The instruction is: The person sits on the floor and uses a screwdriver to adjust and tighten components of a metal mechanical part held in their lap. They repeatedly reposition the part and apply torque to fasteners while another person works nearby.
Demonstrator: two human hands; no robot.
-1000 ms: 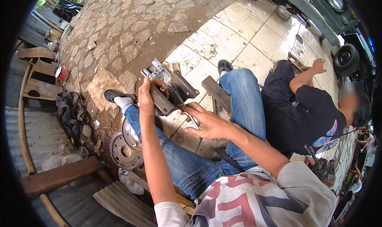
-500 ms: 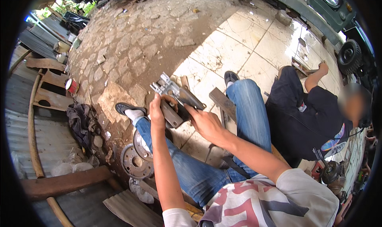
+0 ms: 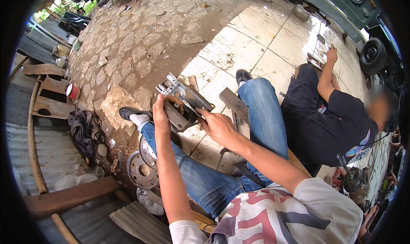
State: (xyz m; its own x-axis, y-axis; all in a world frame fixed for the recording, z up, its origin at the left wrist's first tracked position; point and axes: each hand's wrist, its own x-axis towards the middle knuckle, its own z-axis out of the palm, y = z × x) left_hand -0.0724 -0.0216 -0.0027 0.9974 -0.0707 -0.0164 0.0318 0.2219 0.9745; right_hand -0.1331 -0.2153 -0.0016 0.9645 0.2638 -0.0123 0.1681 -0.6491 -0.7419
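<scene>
A grey metal bracket point(image 3: 174, 117), channel-shaped with a shinier forked end, is held tilted over the floor between my knees. My left hand point(image 3: 161, 118) is closed round its left side, with fingers curling into the gap between its walls. At its right edge, my right hand point(image 3: 220, 127) has the index finger and thumb against the metal, the index finger stretched along it. What lies under the right fingers is partly hidden. Just right of the bracket, a rectangular metal tube point(image 3: 234, 104) leans beside my right knee.
Round metal plates with holes point(image 3: 143, 170) lie by my left leg. To the right, a person in dark clothes point(image 3: 324, 120) sits low on the tiles point(image 3: 239, 43). A red tin point(image 3: 73, 91), dark cloth point(image 3: 85, 133) and corrugated sheets point(image 3: 55, 145) are at left. A green vehicle point(image 3: 356, 13) stands far right.
The view has shifted a little. My hands keep their hold on the bracket with little visible change. The other person's arm has moved farther out over the tiles.
</scene>
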